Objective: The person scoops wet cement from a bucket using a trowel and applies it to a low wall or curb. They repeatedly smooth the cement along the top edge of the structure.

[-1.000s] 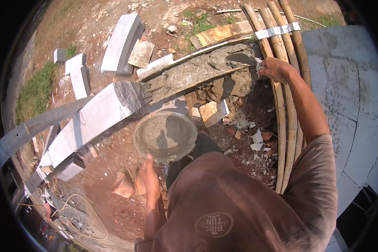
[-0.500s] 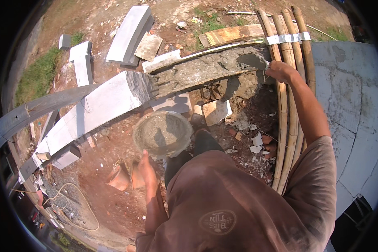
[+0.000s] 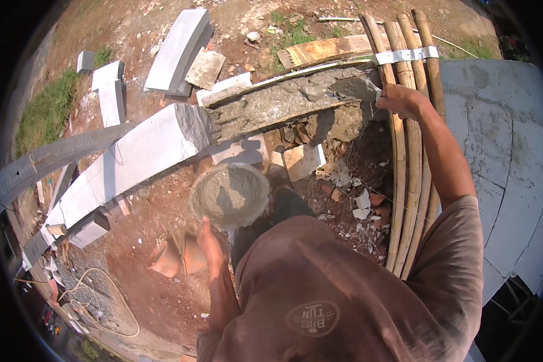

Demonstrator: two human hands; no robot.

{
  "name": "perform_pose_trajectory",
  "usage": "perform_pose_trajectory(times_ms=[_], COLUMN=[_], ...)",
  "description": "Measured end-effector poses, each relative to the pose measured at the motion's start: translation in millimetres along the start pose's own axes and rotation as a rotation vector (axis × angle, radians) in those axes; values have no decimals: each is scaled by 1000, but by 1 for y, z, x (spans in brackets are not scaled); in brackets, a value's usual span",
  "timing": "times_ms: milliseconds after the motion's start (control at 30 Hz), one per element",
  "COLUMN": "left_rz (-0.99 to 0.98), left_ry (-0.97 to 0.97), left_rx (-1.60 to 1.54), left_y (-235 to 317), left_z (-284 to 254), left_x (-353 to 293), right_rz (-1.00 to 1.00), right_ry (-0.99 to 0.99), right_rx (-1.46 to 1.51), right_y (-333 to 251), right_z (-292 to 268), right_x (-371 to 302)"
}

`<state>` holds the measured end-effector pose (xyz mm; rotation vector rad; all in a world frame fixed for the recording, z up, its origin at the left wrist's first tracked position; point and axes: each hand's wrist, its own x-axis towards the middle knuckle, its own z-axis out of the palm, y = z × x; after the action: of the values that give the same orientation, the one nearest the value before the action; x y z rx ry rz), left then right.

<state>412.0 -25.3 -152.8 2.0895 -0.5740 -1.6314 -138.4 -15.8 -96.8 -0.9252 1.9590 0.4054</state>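
Observation:
My left hand (image 3: 211,244) grips the near rim of a round, mortar-smeared basin (image 3: 199,208), its thumb along the outside and the other fingers hidden beneath. Wet grey mortar (image 3: 232,187) lies in the basin. Farther off to the right, my right hand (image 3: 402,100) is closed round the handle of a trowel, mostly covered by the fingers. The trowel's grey blade (image 3: 351,89) rests on a strip of rough mortar (image 3: 271,110) topping the low wall, at its right end beside the bamboo poles. Mortar also clings to the wall's near face below.
Several upright bamboo poles (image 3: 413,157) bound by a pale strap stand right of the wall. White blocks (image 3: 127,158) continue the wall leftward. More blocks (image 3: 178,51) lie beyond. Terracotta pieces (image 3: 165,258) and rubble litter the soil. A grey slab surface (image 3: 501,133) borders the right.
The trowel blade has turned and shifted slightly left along the mortar strip, and its face looks lighter. My left hand keeps the basin in about the same place; the whole view slides slightly left.

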Motion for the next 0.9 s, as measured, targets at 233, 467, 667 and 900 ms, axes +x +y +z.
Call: perform_pose_trajectory(times_ms=[233,467,667,900], left_rz=[3,-32,-24,-41], left_ry=[2,8,10,26], left_rx=[-60,19,35,-1], left_y=[-9,-11,-12,-24], left_z=[-3,-2,-1,-18], left_x=[4,6,10,26], right_rz=[-165,-420,-231,-160], right_ry=[-48,241,227,47], right_rx=[117,147,-375,-445], right_y=[32,18,-77,-181], right_z=[14,23,47,56], right_x=[18,-20,-1,13])
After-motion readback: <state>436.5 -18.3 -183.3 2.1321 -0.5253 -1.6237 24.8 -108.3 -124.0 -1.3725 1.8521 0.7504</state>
